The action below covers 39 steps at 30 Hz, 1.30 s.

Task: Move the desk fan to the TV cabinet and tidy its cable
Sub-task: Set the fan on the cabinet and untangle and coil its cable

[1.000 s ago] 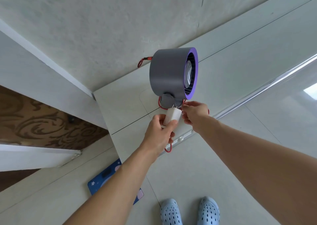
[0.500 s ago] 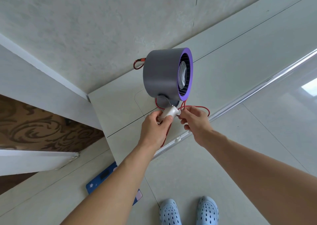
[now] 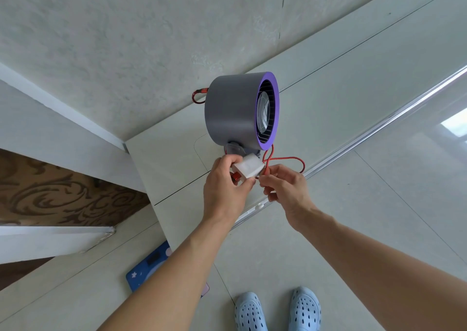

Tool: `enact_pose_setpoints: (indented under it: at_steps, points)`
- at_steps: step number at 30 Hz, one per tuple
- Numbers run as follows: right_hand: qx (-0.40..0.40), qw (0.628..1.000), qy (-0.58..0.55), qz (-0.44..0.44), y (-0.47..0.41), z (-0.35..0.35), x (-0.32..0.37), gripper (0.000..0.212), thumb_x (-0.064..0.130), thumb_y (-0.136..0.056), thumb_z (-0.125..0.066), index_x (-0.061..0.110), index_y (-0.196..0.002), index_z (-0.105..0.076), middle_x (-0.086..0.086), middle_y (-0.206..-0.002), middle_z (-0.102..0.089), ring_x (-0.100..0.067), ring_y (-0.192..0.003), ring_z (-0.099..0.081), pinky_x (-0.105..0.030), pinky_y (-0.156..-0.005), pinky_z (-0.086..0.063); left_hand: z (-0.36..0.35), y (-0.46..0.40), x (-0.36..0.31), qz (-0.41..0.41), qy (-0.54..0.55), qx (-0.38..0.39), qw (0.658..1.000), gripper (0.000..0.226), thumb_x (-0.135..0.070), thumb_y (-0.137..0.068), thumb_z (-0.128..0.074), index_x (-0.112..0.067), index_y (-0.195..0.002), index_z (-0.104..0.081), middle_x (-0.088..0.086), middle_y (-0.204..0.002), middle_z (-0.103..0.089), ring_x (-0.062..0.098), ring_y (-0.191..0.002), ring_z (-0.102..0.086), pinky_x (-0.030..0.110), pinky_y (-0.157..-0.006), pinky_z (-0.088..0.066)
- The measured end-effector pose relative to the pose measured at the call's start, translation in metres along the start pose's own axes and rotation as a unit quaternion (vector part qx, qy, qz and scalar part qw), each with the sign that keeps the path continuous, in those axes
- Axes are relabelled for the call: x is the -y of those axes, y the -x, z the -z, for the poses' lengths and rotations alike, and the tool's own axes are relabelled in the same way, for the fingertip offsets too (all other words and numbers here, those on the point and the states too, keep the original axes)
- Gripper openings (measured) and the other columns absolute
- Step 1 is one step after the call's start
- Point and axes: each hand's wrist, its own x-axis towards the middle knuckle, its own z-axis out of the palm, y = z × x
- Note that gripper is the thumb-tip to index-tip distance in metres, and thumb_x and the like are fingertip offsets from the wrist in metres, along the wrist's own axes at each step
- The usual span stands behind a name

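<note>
While the fan [image 3: 235, 108] stands upright on the pale cabinet [image 3: 341, 98], close to its front edge, both hands work just below the fan's base. Its body is grey, and its purple-rimmed grille faces to the right. The left hand [image 3: 225, 189] holds a white plug [image 3: 249, 166], with the fingers [image 3: 228, 160] curled round it. The right hand [image 3: 288, 186] pinches the red cable [image 3: 290, 159] right beside the plug, its fingers narrow on the cord. From there the cable makes a loop that lies on the cabinet to the right of the base, and another short piece of it shows behind the fan near the wall [image 3: 126, 40]. The cabinet top is smooth and light, crossed by thin dark seams, and a shiny metal strip [image 3: 379, 126] runs along its front edge. The wall behind has a rough whitish texture. On the left is a panel with a brown swirl pattern [image 3: 58, 191] between white frames. The floor [image 3: 278, 250] is of large pale glossy tiles that reflect a bright window on the right. A blue flat item with stars [image 3: 149, 272] lies on the floor beside the cabinet, partly hidden by the left arm. Two light blue perforated clogs [image 3: 278, 310] show at the bottom.
</note>
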Motion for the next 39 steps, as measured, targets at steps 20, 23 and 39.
enact_pose_setpoints:
  at_steps: [20,23,39]
  points:
    - [0.003,0.988,-0.049,-0.145,-0.029,0.003,0.016,0.022,0.020,-0.096,-0.060,0.002,-0.107,-0.064,-0.015,-0.073,-0.061,-0.024,-0.058,-0.061,-0.032,-0.054,-0.055,-0.018,-0.019,0.012,0.056,-0.060,0.074,0.994,0.038,-0.044,-0.077,-0.074,-0.027,-0.108,-0.060,-0.008,-0.106,-0.071,0.019,-0.095,-0.068,0.045,-0.092,-0.049]
    - [-0.017,0.988,-0.052,-0.142,-0.033,0.002,0.017,0.023,0.023,-0.092,-0.067,0.002,-0.097,-0.062,-0.015,-0.068,-0.059,-0.023,-0.053,-0.060,-0.029,-0.049,-0.054,-0.018,-0.020,0.007,0.032,-0.138,0.068,0.988,0.044,-0.054,-0.080,-0.068,-0.029,-0.115,-0.060,-0.009,-0.109,-0.070,0.018,-0.105,-0.063,0.038,-0.094,-0.041]
    - [-0.035,0.986,-0.025,-0.161,-0.037,-0.011,0.009,0.024,0.022,-0.088,-0.072,-0.001,-0.092,-0.067,-0.023,-0.093,-0.072,-0.033,-0.081,-0.071,-0.040,-0.077,-0.061,-0.046,-0.010,-0.003,0.073,-0.114,-0.087,0.987,0.025,-0.044,-0.085,-0.065,-0.021,-0.092,-0.065,0.000,-0.091,-0.072,0.026,-0.093,-0.061,0.034,-0.084,-0.037]
